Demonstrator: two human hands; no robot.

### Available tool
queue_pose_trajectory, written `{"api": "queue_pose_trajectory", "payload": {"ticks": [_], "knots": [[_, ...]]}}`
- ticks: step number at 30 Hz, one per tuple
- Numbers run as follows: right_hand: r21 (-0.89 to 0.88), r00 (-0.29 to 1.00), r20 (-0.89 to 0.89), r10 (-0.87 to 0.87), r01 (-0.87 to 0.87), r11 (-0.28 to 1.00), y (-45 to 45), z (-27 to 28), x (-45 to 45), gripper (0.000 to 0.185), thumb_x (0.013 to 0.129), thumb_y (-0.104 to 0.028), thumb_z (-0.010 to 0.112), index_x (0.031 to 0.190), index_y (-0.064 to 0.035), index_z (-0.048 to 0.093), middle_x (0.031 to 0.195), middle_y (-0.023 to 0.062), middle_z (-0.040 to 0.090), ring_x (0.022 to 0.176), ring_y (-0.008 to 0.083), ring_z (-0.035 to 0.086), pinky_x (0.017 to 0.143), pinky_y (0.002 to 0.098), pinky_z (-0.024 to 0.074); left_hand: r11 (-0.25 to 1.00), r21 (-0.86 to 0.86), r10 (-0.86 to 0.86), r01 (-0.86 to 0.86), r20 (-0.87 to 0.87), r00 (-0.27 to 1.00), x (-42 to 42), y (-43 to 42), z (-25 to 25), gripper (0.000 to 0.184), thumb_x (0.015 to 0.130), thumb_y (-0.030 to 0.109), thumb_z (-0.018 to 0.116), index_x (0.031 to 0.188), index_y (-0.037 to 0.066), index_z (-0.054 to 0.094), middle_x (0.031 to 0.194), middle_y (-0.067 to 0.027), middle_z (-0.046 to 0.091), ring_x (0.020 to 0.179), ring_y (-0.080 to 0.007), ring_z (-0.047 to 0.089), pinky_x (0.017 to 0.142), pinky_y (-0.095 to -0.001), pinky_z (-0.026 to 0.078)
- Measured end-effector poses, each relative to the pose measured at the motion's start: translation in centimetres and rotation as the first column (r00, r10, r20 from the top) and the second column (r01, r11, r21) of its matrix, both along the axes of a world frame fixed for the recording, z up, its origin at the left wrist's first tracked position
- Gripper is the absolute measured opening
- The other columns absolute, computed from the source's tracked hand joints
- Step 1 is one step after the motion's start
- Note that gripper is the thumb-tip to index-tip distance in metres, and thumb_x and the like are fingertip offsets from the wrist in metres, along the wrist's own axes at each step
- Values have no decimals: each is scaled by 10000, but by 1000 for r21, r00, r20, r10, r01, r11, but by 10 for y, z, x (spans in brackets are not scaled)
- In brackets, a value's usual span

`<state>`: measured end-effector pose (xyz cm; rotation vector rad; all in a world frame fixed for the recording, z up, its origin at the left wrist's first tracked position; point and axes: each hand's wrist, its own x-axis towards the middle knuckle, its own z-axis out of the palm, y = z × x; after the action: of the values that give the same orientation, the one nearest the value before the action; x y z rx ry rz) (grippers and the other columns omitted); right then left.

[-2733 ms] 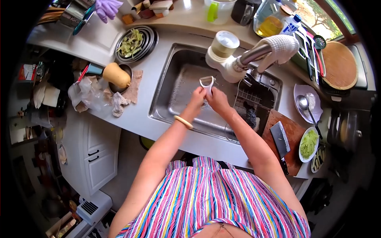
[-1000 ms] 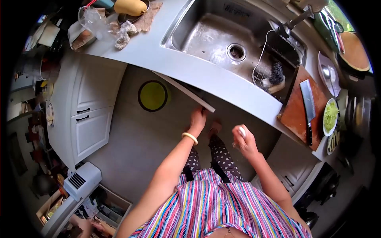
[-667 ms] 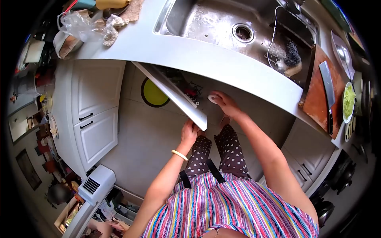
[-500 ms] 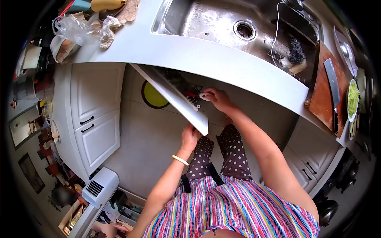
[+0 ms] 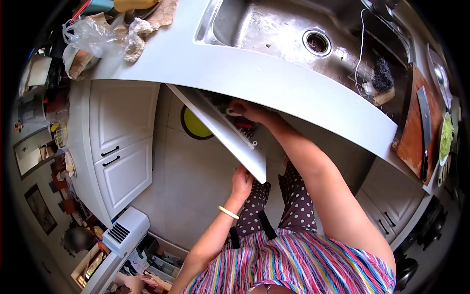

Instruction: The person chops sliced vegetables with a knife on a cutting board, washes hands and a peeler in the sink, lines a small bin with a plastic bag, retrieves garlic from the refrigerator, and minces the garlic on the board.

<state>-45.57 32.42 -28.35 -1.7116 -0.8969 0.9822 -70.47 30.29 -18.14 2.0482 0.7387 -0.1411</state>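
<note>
Item: cabinet door (image 5: 230,144), white, ajar beneath the table (image 5: 254,71); our left hand (image 5: 241,183) clasps its free edge. Item: white utensil (image 5: 234,112), partly hidden, pinched in our right hand (image 5: 248,110) behind the door. Hands well apart. Step, as we judge: reaching inside. Next move calls for holding the door steady and clearing the white rail (image 5: 247,137) on its inner side.

The right hand (image 5: 248,110) (peeler (image 5: 233,112) included) has left the sink (image 5: 274,29); it's now behind the cabinet door (image 5: 234,146).
</note>
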Motion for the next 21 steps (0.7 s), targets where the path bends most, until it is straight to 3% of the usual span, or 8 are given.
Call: {"api": "queue_pose_trajectory", "payload": {"ticks": [4,7,10,12,13,14,16,21], "knots": [[-100,987,-43,-156,151,983,9,-13,-4,334,787,-282,708,1039,-80,625,998,104,641,919,272,590,853,394,440,999,-33,39,-37,66,997,2,-3,-2,296,767,15,573,1062,18,565,1018,-186,597,930,-381,574,791,-418,473],[19,954,-95,-284,287,958,3,-5,-6,403,775,-237,697,1118,-50,599,1056,143,617,1018,283,557,897,385,431,999,4,35,-35,-11,999,9,-8,5,298,772,28,566,1070,17,565,1024,-192,596,967,-386,564,815,-419,471],[80,834,75,-547,542,837,-25,-27,-11,351,840,-206,618,1114,11,580,1095,190,611,1055,330,546,924,408,418,996,85,11,-14,28,1000,22,-18,-5,260,797,87,562,1051,35,578,1029,-196,599,933,-405,572,784,-459,482],[34,787,440,-433,467,884,-81,-35,-17,335,879,-207,562,1146,-4,567,1132,204,593,1079,352,534,936,410,411,993,115,-7,4,27,1000,40,-24,-5,241,813,120,567,1042,49,585,1029,-198,601,920,-411,574,774,-478,484],[-9,782,426,-455,506,862,-112,-30,-24,343,892,-221,543,1168,-19,560,1137,194,597,1093,359,531,939,412,414,998,69,-8,7,11,1000,53,-25,-3,266,822,157,570,1067,54,574,1024,-199,602,923,-408,574,786,-483,481],[-105,837,285,-467,512,853,-137,17,-25,361,908,-205,487,1208,-10,536,1229,239,532,1172,397,463,1003,425,357,997,62,-40,41,-24,999,64,-27,-6,293,835,183,559,1094,47,554,1016,-201,605,925,-410,573,789,-488,478],[-288,862,163,-479,506,813,-184,78,-33,331,921,-209,478,1194,-39,556,1192,203,566,1104,369,527,941,414,419,997,34,-71,71,2,997,95,-27,18,299,850,196,538,1110,47,539,1000,-211,607,921,-417,570,791,-493,476],[-153,870,-13,-492,485,861,-245,198,-41,222,897,-120,542,1073,4,595,875,139,678,821,217,664,743,315,520,989,-123,-104,83,-172,980,142,-31,39,428,838,189,531,1256,101,509,1098,-229,602,998,-395,578,833,-461,483]]}}
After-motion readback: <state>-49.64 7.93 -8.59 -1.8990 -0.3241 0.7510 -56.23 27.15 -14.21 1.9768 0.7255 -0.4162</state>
